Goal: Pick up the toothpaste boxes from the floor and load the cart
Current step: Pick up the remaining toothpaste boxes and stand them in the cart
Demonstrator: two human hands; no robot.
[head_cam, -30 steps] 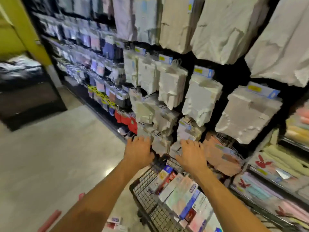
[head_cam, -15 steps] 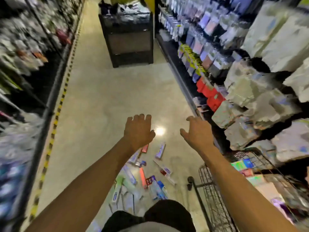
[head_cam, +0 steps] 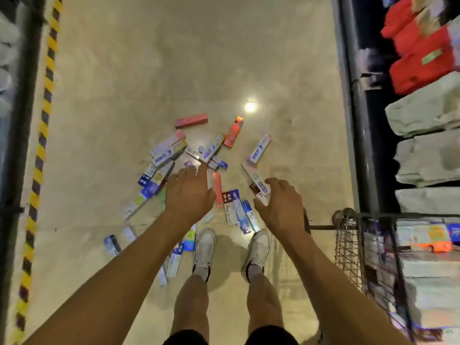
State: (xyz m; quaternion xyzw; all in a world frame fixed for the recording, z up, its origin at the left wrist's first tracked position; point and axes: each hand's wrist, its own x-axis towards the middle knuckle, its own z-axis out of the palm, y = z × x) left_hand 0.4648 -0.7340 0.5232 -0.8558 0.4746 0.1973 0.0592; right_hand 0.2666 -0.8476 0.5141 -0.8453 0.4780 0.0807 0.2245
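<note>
both hands hang low over the pile, neither holding a thing. the left hand (head_cam: 189, 192), centre frame, has its fingers stretched and fanned, index pointing at a white-and-blue box. the right hand (head_cam: 280, 202), just right of centre, is loosely curled and looks empty, overlapping a white box in the picture, though whether it touches i cannot tell. the long, thin cardboard toothpaste boxes (head_cam: 211, 149), white, blue, pink and red, lie strewn across the pale polished floor (head_cam: 149, 70) from mid frame down to lower left. the dark wire cart (head_cam: 348, 247) stands at the lower right edge, more boxes stacked inside it.

trouble spots, as i read it: several boxes lie right beside the white shoes (head_cam: 205, 245), so one careless step could crush a carton or skid on it. a greedy two-handed scoop of these slim boxes could spill half on the way across. the cart sits off to the right, so a blind toss could catch the rim and bounce out.

writing? blue lettering shows on several white boxes, but it is too blurred to read, and no brand can be made out.
</note>
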